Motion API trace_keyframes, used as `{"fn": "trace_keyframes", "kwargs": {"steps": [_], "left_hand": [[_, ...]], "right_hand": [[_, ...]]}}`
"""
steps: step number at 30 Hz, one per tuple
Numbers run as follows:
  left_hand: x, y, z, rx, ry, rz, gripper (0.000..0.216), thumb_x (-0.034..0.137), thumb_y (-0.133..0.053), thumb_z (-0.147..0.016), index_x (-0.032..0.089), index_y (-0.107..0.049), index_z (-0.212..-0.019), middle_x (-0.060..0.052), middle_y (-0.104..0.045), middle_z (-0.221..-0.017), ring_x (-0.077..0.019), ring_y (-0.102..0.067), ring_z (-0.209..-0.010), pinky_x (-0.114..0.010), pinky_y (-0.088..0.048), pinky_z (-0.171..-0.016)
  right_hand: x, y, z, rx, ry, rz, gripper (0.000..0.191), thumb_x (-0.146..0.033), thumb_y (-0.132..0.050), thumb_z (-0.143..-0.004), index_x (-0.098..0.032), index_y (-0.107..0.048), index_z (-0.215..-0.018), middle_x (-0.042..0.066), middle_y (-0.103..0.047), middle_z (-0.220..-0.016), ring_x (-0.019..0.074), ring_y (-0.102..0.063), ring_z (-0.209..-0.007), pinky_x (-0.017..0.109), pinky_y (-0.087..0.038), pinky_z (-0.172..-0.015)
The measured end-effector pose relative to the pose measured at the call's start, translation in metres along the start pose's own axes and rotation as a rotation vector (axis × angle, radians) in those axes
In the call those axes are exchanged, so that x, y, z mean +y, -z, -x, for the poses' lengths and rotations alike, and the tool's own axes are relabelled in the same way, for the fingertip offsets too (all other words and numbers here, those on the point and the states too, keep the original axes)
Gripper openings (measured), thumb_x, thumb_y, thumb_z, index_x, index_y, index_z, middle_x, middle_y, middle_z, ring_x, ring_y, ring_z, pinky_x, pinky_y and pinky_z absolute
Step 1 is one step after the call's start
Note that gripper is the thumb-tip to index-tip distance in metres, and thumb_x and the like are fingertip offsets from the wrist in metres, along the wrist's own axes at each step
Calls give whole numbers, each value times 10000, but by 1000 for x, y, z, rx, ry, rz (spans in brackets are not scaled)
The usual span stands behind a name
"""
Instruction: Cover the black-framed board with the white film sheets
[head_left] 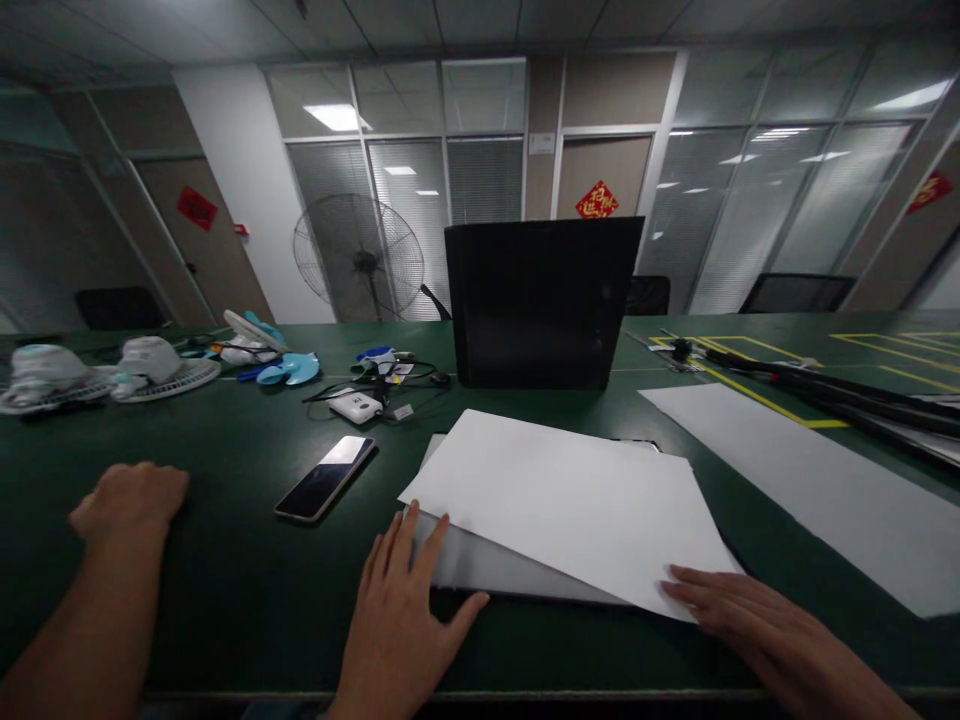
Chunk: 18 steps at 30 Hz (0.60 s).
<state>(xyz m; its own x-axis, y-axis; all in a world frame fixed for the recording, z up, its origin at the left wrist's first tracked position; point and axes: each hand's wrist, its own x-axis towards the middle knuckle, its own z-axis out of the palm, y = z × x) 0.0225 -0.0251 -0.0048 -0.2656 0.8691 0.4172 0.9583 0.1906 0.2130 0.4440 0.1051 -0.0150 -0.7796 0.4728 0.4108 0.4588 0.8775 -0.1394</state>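
2 flat, empty hands are set at the wide white sheet [562, 500]: left hand [397, 620] beside its near-left edge, right hand [750, 620] on its near-right corner.

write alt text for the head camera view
The left hand and right hand rest flat at the near edge of a stack of white paper sheets on a dark green table. A black rectangular smartphone lies left of the stack, a black upright panel behind it, and another person's hand rests far left.

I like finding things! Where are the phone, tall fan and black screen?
phone [325, 479], head view, middle of its glass.
tall fan [358, 257], head view, hub of its cage.
black screen [541, 300], head view, middle of its panel.
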Motion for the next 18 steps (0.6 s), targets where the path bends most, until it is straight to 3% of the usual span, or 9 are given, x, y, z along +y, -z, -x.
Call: {"fn": "trace_keyframes", "kwargs": {"steps": [4,10,13,18], "left_hand": [[-1,-1,0,13,-4,-15,785,591,-693,-801,289,-517,-1504,-111,-341,-1668,-416,-320,-1520,-635,-291,-1217],[-1,3,-2,-67,-6,-46,611,644,-673,-808,324,-690,-1328,-89,-443,-1615,-402,-371,-1501,-675,-242,-1218],[0,4,-3,-121,-5,-28,581,651,-650,-827,323,-708,-1303,-83,-530,-1553,-378,-439,-1466,-649,-265,-1223],[1,5,-4,-133,13,-17,594,654,-650,-826,317,-701,-1314,-87,-532,-1551,-377,-443,-1464,-645,-290,-1216]], "right_hand": [[0,5,-2,-11,-61,-89,368,-299,-504,-990,-358,-712,-1288,37,-624,-1367,231,-631,-1220,333,-556,-986],[13,6,-2,7,-107,-20,272,-388,-546,-982,-320,-777,-1109,34,-588,-1415,303,-510,-1356,520,-478,-1075],[20,0,5,32,-151,-31,259,-405,-592,-961,-291,-763,-1118,51,-567,-1450,295,-508,-1371,504,-482,-1088],[25,-8,19,9,-120,-12,338,-374,-646,-929,-317,-700,-1258,34,-545,-1485,275,-498,-1391,517,-450,-1138]]}}
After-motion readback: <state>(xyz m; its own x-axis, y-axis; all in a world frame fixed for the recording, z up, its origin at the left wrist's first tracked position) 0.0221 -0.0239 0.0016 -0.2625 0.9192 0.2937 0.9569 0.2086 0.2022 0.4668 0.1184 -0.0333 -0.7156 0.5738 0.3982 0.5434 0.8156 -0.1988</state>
